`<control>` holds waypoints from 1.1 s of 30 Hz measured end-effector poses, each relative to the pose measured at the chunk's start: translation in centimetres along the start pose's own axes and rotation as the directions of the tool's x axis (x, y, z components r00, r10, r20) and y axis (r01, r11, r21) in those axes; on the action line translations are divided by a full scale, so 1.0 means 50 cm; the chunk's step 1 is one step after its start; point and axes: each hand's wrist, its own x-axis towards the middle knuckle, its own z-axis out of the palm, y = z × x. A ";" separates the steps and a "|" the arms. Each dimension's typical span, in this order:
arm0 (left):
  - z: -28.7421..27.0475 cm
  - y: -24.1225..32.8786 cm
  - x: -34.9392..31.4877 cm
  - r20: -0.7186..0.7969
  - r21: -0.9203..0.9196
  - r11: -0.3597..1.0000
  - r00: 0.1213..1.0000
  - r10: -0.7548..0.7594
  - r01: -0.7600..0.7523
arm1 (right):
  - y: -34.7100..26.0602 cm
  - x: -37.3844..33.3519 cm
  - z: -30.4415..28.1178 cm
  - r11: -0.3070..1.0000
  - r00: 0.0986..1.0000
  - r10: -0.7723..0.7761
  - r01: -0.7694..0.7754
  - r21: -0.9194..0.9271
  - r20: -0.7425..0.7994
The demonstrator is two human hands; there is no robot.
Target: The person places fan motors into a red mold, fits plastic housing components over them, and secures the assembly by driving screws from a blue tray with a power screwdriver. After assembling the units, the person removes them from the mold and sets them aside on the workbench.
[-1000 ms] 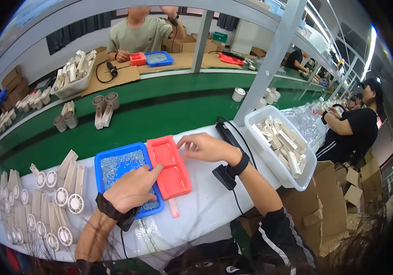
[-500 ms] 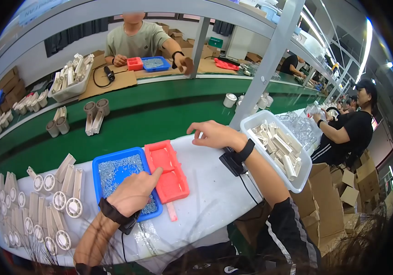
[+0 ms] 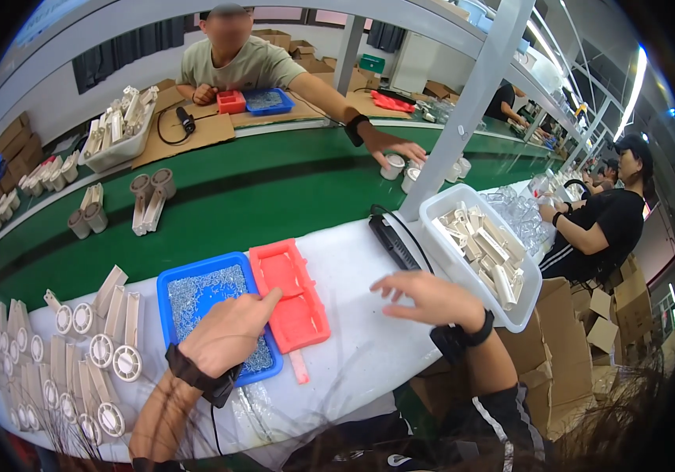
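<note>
Two trays sit under our hands: our left hand (image 3: 226, 334) rests palm down, fingers together, on the blue tray (image 3: 213, 311) full of small silvery bits, fingertips touching the red tray (image 3: 288, 303) just right of it, which looks bare. Our right hand (image 3: 430, 299) hovers over the white table (image 3: 357, 346), fingers spread, gripping nothing. Just past that hand, a white bin (image 3: 483, 259) holds white plastic parts. Left of our left hand lie white round-ended parts (image 3: 101, 350). Farther off, across the green belt (image 3: 266, 193), another person's hand (image 3: 392, 149) reaches white cups (image 3: 393, 166).

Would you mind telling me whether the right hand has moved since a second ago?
Yes. The right hand has left the red tray and shifted right, toward the white bin.
</note>
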 end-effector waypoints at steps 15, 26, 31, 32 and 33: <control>-0.294 0.211 0.039 -0.481 0.008 0.958 0.839 0.254 -0.285 | -0.044 0.152 0.086 0.869 0.948 -0.275 0.317 0.381 -0.162; -0.222 0.095 0.487 -0.172 0.227 0.941 0.940 0.294 -0.253 | -0.015 0.309 0.118 0.855 0.803 0.090 0.241 0.458 -0.590; -0.167 0.108 0.709 -0.126 0.092 0.927 0.920 0.372 -0.363 | 0.051 0.329 0.178 0.817 0.614 0.191 0.332 0.470 -0.766; -0.166 0.107 0.740 -0.108 0.043 0.937 0.930 0.351 -0.348 | 0.047 0.330 0.176 0.808 0.637 0.201 0.321 0.493 -0.744; -0.160 0.106 0.774 -0.087 -0.007 0.942 0.939 0.333 -0.335 | 0.046 0.331 0.171 0.800 0.658 0.214 0.306 0.516 -0.722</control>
